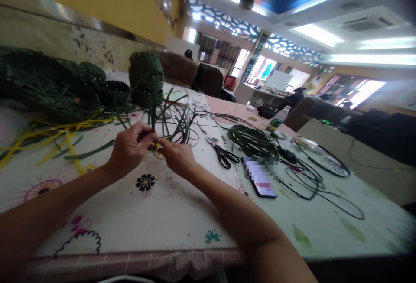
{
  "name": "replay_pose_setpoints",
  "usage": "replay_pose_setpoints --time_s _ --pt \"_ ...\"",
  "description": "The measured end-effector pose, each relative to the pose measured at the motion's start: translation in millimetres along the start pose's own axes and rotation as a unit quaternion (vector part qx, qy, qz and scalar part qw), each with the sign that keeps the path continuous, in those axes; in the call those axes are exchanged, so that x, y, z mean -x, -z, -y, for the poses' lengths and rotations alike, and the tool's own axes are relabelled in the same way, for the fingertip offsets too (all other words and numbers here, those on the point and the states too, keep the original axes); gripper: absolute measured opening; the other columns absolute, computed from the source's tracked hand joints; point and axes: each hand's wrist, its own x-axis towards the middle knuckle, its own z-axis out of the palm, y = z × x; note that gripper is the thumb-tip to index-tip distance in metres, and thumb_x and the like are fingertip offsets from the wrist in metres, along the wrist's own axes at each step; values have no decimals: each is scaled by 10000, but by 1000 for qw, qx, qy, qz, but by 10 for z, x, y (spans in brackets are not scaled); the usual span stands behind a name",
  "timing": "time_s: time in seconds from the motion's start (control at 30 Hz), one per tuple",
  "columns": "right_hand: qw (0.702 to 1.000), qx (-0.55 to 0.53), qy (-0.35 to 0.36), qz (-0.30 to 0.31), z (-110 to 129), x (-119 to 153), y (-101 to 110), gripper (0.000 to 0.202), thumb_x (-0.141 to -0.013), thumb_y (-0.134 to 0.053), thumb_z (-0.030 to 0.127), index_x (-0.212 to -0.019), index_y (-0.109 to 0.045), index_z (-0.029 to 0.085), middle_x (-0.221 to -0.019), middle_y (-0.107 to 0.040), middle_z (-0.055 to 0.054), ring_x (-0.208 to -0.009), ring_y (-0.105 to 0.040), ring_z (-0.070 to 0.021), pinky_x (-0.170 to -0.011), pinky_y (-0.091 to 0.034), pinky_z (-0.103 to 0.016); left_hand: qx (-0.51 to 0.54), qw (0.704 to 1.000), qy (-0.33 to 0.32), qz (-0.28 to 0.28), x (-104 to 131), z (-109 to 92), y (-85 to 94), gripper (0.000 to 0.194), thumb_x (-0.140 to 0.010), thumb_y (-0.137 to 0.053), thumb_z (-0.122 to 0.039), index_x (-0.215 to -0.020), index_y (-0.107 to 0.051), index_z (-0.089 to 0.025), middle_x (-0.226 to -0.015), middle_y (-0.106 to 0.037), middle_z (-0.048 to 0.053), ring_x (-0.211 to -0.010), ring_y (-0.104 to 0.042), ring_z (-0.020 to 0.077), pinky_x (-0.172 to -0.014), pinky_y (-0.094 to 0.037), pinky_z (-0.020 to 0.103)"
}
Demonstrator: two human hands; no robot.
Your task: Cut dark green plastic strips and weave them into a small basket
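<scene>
Over the middle of the table, my left hand (133,146) is closed on dark green strips (153,112) that stand up from its fingertips. My right hand (177,155) meets it from the right, fingers pinched at the lower end of the same strips. More strips fan out behind and to the right of the hands. A small yellow piece (156,146) shows between the fingertips; its shape is mostly hidden.
Black scissors (225,157), a phone (260,179) and a coil of green strip (253,140) lie on the right. Woven green baskets (146,73) stand at the back left, near yellow strips (68,140). A bottle (280,118) stands farther back.
</scene>
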Motion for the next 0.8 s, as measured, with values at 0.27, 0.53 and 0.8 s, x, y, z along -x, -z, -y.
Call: replay_pose_setpoints --time_s 0.27,0.53,0.8 --pt "1000 -20 15 3 -62 -2 15 319 -1038 -451 253 -1313 -605 305 -1085 -760 -7 -860 -698 -150 -583 -368 -249 -66 993 -96 -20 80 3 9 199 -855 -620 -383 -760 -559 -219 -692 -638 0 -623 -591 153 -634 -464 290" --pt "999 29 28 6 -53 38 -65 351 -1013 -407 200 -1291 -616 244 -994 -749 -38 -789 -665 -162 -583 -362 -268 22 999 30 2 8 26 8 215 -866 -622 -408 -863 -590 -196 -734 -678 4 -646 -644 154 -629 -509 278" --pt "999 44 11 18 -89 -6 -77 271 -984 -426 153 -1128 -655 174 -967 -746 -84 -795 -678 -175 -615 -386 -268 -43 986 -101 127 0 113 -61 182 -866 -583 -394 -854 -646 -224 -855 -673 41 -804 -636 191 -752 -488 303"
